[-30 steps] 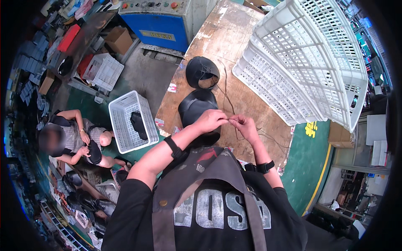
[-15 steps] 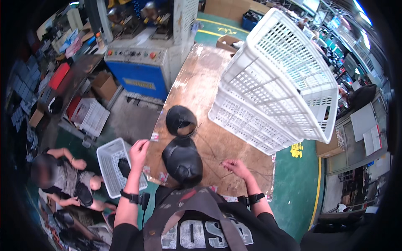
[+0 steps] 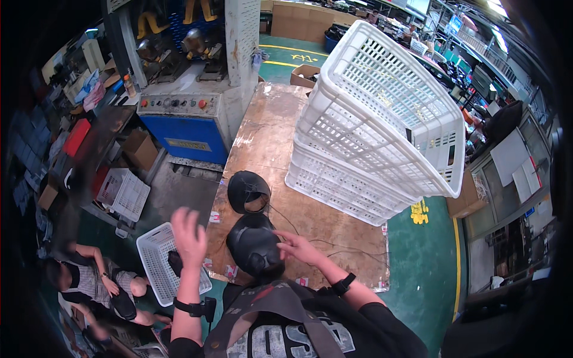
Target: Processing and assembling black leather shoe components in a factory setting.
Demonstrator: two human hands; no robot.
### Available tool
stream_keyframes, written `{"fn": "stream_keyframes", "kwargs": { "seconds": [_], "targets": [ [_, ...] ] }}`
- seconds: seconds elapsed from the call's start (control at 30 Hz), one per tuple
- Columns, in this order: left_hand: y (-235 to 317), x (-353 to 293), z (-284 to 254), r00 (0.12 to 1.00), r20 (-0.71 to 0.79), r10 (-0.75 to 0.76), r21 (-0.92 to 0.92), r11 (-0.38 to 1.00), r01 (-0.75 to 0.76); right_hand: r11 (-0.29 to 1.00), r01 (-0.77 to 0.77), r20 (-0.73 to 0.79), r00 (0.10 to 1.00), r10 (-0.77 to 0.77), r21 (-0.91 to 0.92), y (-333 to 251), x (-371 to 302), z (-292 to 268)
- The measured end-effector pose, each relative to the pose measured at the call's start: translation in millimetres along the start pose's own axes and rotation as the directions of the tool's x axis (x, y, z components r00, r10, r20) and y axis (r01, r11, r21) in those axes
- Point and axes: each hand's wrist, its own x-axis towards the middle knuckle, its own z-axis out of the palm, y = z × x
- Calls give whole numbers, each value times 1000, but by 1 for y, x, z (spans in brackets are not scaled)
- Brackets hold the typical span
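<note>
Two black, rounded, hollow shell-like pieces lie one behind the other at the left side of a worn wooden board; I cannot make out their exact kind. The near black piece [image 3: 253, 243] sits just in front of my apron. The far black piece [image 3: 243, 190] shows an opening on its right. My right hand [image 3: 300, 248] reaches in from the right, index finger stretched out, its fingertips against the near piece's right side. Raised left of the board, my left hand [image 3: 190, 238] has its fingers apart and holds nothing. Thin dark threads [image 3: 325, 243] trail across the board.
Stacked white plastic crates [image 3: 370, 137] stand on the board's [image 3: 271, 125] far right. A white basket [image 3: 156, 256] with something dark inside is on the left, beside a seated person [image 3: 98, 280]. Beyond the board stands a machine with a blue panel [image 3: 185, 140].
My right hand has moved left from the threads to the near black piece. My left hand's fingers have spread from a pinch. The view has shifted slightly.
</note>
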Motion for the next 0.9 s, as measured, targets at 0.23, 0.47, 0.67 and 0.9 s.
{"fn": "stream_keyframes", "kwargs": {
  "seconds": [0.23, 0.47, 0.67, 0.9],
  "targets": [
    [33, -70, 57, 594, 804, 28, -540, 451, 710, 995, 103, 128, 987, -101, -2, -8, 23, 46],
    [9, -87, 91, 736, 675, 52, -611, 599, 517, 997, 49, 106, 993, -55, 61, 2, 37, 46],
    [-19, -102, 115, 672, 686, -280, -387, 641, 663, 935, 6, -103, 994, -46, -355, 81, 72, 25],
    [-29, -139, 113, 639, 706, -305, -180, 795, 579, 634, 19, -28, 997, -65, -773, 82, 77, 52]
  ]
}}
